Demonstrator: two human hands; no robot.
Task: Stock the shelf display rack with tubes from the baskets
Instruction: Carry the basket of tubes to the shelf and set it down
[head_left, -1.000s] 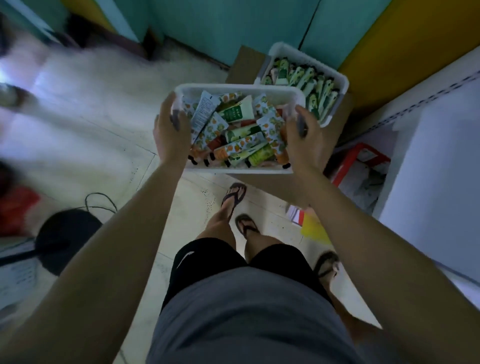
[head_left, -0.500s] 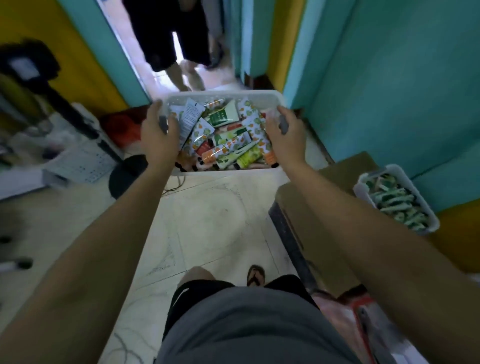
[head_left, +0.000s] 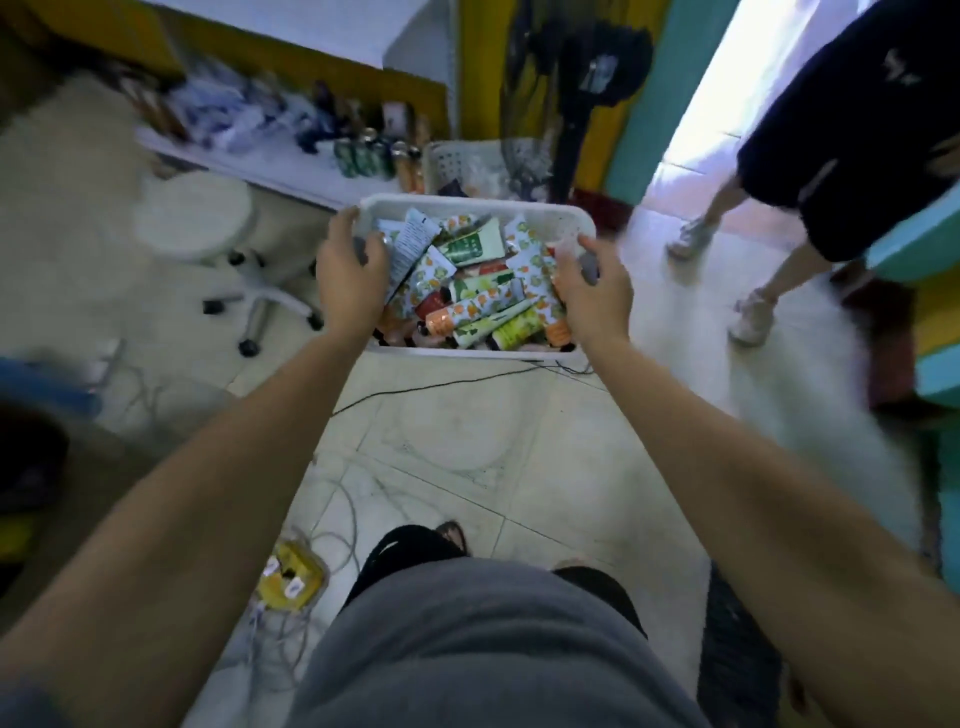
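Note:
I carry a white plastic basket (head_left: 540, 213) at arm's length over the tiled floor. It is full of several tubes (head_left: 475, 291) with green, orange and white printed wrappers. My left hand (head_left: 350, 270) grips the basket's left rim, thumb inside. My right hand (head_left: 595, 291) grips the right rim. A low white shelf (head_left: 291, 174) with cans and blurred packets on it lies just beyond the basket, at the upper left.
A white wheeled stool (head_left: 195, 218) stands at the left. A second white basket (head_left: 467, 161) sits behind mine. A person's legs (head_left: 753, 280) stand at the right by a bright doorway. Cables (head_left: 452, 382) and a yellow power strip (head_left: 291, 577) lie on the floor.
I have turned left with the basket held in both hands. The cardboard box and the basket of green tubes have left the view; the low shelf, stool and standing person have come in.

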